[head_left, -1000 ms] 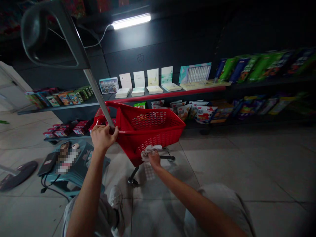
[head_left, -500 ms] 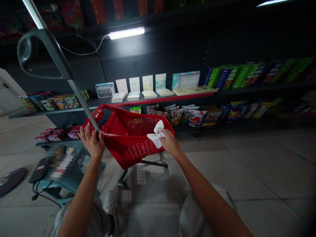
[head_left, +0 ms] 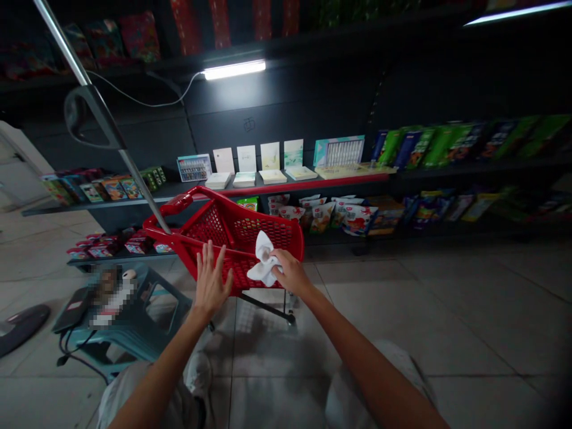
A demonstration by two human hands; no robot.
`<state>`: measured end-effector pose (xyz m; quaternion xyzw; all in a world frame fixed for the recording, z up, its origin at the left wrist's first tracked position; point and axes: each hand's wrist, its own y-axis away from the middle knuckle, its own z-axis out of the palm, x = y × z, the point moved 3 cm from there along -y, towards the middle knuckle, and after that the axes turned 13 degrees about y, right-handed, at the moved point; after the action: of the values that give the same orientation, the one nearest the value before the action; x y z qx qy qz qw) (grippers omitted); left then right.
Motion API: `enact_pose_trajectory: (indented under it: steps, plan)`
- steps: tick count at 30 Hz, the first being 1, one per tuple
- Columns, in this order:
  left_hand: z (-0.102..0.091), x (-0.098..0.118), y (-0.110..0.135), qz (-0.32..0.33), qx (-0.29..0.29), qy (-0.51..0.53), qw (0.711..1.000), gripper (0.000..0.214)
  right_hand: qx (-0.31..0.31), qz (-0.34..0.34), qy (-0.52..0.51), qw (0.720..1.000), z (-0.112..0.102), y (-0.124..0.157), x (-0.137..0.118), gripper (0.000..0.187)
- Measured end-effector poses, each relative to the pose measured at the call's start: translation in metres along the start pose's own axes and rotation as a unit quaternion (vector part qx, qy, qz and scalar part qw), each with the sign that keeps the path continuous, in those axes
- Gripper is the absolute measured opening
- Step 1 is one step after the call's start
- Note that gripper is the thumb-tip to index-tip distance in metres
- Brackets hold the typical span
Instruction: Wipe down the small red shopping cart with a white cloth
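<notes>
A red plastic shopping trolley (head_left: 250,229) stands tilted on the tiled floor in front of me, its long grey pull handle (head_left: 96,119) rising to the upper left. My left hand (head_left: 210,283) lies flat with spread fingers against the trolley's near rim and wall. My right hand (head_left: 290,271) pinches a crumpled white cloth (head_left: 263,259) against the near side of the basket. My knees show at the bottom of the view.
Dark shop shelves (head_left: 313,176) behind the trolley carry cards, boxes and snack bags. A teal plastic stool (head_left: 129,310) at the left holds a phone and small items with a trailing cable. A round fan base (head_left: 18,325) lies at the far left.
My left hand let go of the handle pole and moved right onto the basket's near wall, now open. The trolley tipped and turned. My right hand brought the cloth from the underside up to the near wall.
</notes>
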<state>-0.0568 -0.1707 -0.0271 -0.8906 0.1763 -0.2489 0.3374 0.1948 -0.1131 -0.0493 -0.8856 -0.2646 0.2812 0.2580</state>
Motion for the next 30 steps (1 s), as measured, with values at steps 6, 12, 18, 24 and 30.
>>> enact_pose_trajectory:
  steps: [6,12,18,24,30]
  plan:
    - [0.025,0.0,0.011,-0.015,-0.096,0.0,0.995,0.077,-0.032,-0.008,-0.06,0.998,0.015,0.005,-0.024,0.027]
    - [0.036,-0.009,0.02,-0.028,-0.136,0.028,0.99,0.075,-0.061,-0.097,-0.009,0.993,0.011,0.004,-0.039,0.032]
    - [0.022,-0.024,0.018,-0.067,-0.096,0.039,0.992,0.046,-0.102,-0.034,0.107,0.988,-0.005,-0.003,0.0,0.026]
    - [0.033,-0.003,0.025,-0.013,-0.118,0.079,0.99,0.054,-0.107,-0.064,0.095,0.988,0.002,0.006,-0.014,0.029]
    - [0.044,0.008,0.031,-0.068,-0.097,0.12,0.986,0.043,-0.113,-0.12,0.02,0.986,0.016,0.015,-0.045,0.035]
